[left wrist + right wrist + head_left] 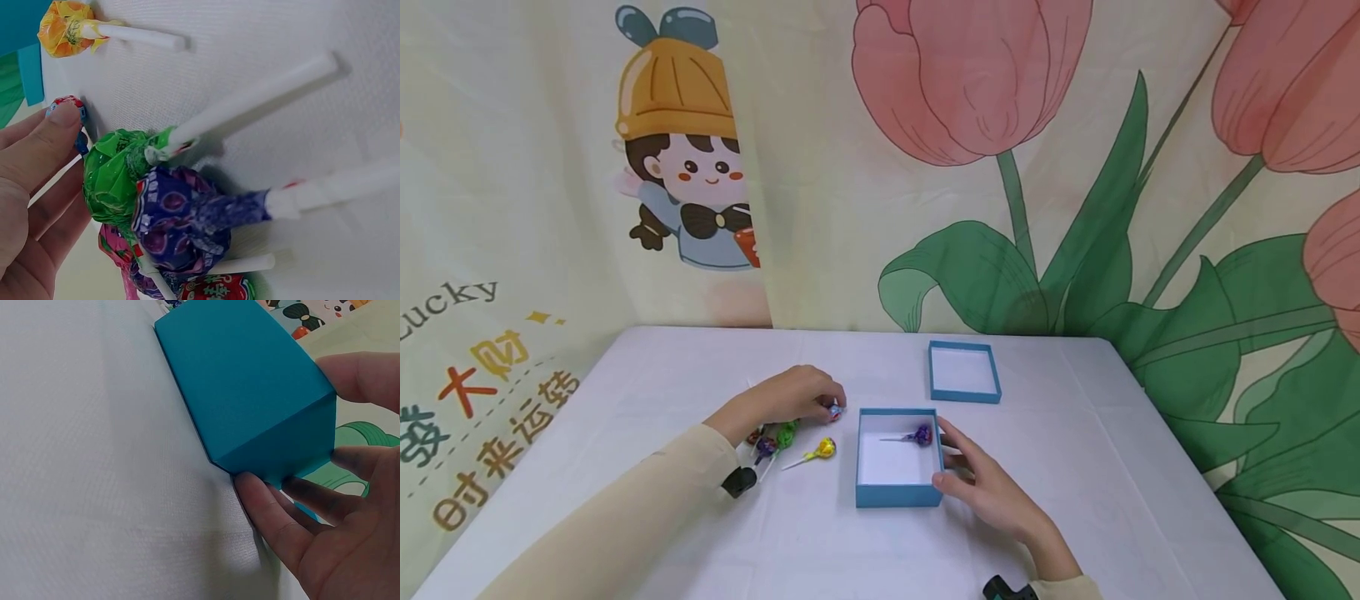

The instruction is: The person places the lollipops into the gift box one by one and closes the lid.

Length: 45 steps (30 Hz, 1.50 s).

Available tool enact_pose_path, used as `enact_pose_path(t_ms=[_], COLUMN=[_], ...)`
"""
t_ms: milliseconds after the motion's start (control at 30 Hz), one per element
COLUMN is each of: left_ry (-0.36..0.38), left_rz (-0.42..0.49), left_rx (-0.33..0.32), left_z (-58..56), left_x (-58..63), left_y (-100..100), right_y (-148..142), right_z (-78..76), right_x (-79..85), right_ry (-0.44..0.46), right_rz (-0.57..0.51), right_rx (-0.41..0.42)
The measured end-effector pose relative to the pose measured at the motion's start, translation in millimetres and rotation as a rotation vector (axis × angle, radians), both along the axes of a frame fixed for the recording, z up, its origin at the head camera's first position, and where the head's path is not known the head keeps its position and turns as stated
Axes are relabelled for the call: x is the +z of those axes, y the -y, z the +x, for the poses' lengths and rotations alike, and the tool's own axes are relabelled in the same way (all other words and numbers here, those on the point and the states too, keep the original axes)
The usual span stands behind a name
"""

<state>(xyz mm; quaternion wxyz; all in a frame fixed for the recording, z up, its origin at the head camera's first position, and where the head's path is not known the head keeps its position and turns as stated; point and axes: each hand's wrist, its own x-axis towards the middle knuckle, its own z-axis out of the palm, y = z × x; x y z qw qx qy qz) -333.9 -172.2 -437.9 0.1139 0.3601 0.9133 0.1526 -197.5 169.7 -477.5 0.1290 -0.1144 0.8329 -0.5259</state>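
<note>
Pinching small lollipop [835, 412], left hand [792, 395] has thumb and fingers round its wrapped head. Likely light and stiff, wrapper slick, candy brittle if dropped; best held at head or stick just below. Wrapper shiny, blue, red and white; stick not visible. Green lollipop [786, 434] near left fingers. Right hand [991, 492], fingers spread, rests on nearest wall of blue box [897, 497].

White-clothed table [865, 554], open blue box [898, 497], blue lid [967, 398] behind it, yellow lollipop [826, 448], cluster of lollipops [178, 219]
</note>
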Motion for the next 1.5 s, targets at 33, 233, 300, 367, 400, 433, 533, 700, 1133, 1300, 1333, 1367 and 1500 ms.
enact_pose_path(t_ms=[33, 233, 300, 367, 400, 433, 533, 700, 1133, 1300, 1333, 1367, 1500], left_ry=[0.003, 0.014, 0.015, 0.02, 0.024, 0.026, 0.027, 0.019, -0.024, -0.06, -0.069, -0.076, -0.084], left_rz=[0.001, 0.001, 0.002, 0.002, 0.001, -0.001, -0.005, -0.012, -0.007, 0.03, 0.041, 0.051, 0.079], left_rx=[-0.004, -0.013, -0.013, -0.013, -0.009, -0.008, -0.003, -0.003, -0.006, -0.013, -0.015, -0.013, -0.005], left_z=[-0.1, -0.5, -1.0, -1.4, -1.6, -1.7, -1.7, -1.3, -5.7, -4.3, -3.9, -3.8, -1.8], left_x=[0.6, 4.6, 5.2, 4.9, 4.4, 3.9, 2.5, 3.1, 9.3, 19.4, 21.7, 23.2, 30.5], left_y=[0, -1, -1, -2, -2, -2, -2, -1, -4, -4, -5, -6, -10], right_y=[0, -1, -2, -1, -1, -1, 0, 0, -1, 0, 0, 0, -2], right_z=[0.1, 0.8, 0.7, 0.6, 0.7, 0.7, 1.0, 0.7, -1.6, -2.6, -2.4, -2.2, -1.5], right_x=[0.1, 0.6, 0.3, -0.2, -0.5, -0.7, -0.7, 0.1, -2.2, -2.2, -1.8, -1.5, -1.5], right_ry=[0.0, -0.008, -0.009, -0.007, -0.005, -0.003, -0.006, -0.015, -0.02, -0.02, -0.021, -0.02, -0.02], right_rz=[-0.001, 0.003, 0.0, -0.001, -0.003, -0.004, -0.005, 0.0, -0.006, -0.001, 0.001, 0.002, 0.005], right_rx=[-0.001, -0.007, -0.009, -0.011, -0.011, -0.011, -0.006, -0.002, 0.004, 0.008, 0.006, 0.006, 0.008])
